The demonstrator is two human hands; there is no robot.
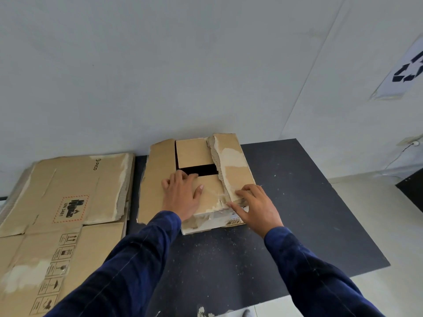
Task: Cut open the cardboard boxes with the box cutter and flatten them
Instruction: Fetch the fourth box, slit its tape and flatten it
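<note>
The cardboard box (160, 179) sits at the far edge of the black table (297, 202), right up against the wall. Its top flaps are torn and partly open, and a dark hole shows in the middle. The left hand (183, 195) lies flat and spread on the near flap, with its fingertips at the edge of the hole. It is probably pushing down so the box cannot slide. The right hand (256, 207) rests on the near right corner of the box, where some clear tape (238, 201) holds the flaps together. Its fingers are bent there, but I cannot tell if they pinch the tape or only press on it. I think the tape has to come off before this box can fold down. No box cutter can be seen. At the left edge of the table lie flat boxes (68, 179), just beside this one, so there is little room to open it that way. A paper recycling sign (409, 69) hangs on the wall to the right.
</note>
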